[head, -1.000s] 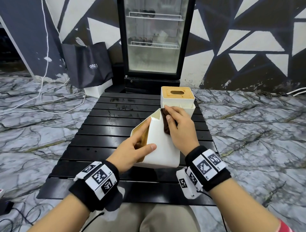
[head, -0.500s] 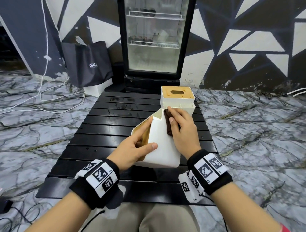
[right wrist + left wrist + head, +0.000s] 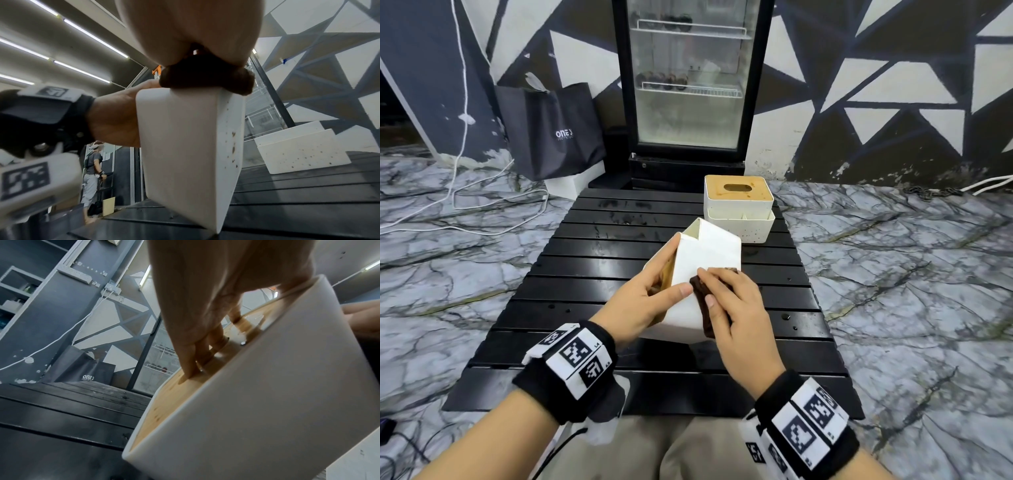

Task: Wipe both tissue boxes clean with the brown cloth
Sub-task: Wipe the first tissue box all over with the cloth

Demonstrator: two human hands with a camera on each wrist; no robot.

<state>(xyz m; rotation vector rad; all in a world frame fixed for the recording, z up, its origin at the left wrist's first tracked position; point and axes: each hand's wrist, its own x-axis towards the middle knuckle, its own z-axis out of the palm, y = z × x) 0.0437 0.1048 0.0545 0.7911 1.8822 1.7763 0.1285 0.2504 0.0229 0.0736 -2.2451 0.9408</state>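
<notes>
A white tissue box point(image 3: 709, 253) with a wooden lid stands tilted on one edge mid-table, lid facing left. My left hand point(image 3: 647, 298) grips it, thumb on the white face and fingers point(image 3: 191, 353) on the wooden lid point(image 3: 170, 399). My right hand point(image 3: 736, 308) lies flat on the near part of that white face, pressing the brown cloth point(image 3: 703, 308) against it. The right wrist view shows the cloth point(image 3: 205, 78) bunched under the palm, with brown specks on the box's side point(image 3: 232, 146). A second tissue box point(image 3: 738, 202) stands upright at the table's far right, speckled on its lower part point(image 3: 298, 151).
The black slatted table point(image 3: 592, 260) has wet marks on its far slats. Behind it stand a glass-door fridge point(image 3: 688, 85) and a dark shopping bag point(image 3: 554, 130). White cables point(image 3: 462, 192) trail over the marble floor on the left. A person point(image 3: 92, 162) stands far off.
My right hand has slid the brown cloth down the white face, from the box's far top edge toward me. The left hand keeps the box tilted in the same place.
</notes>
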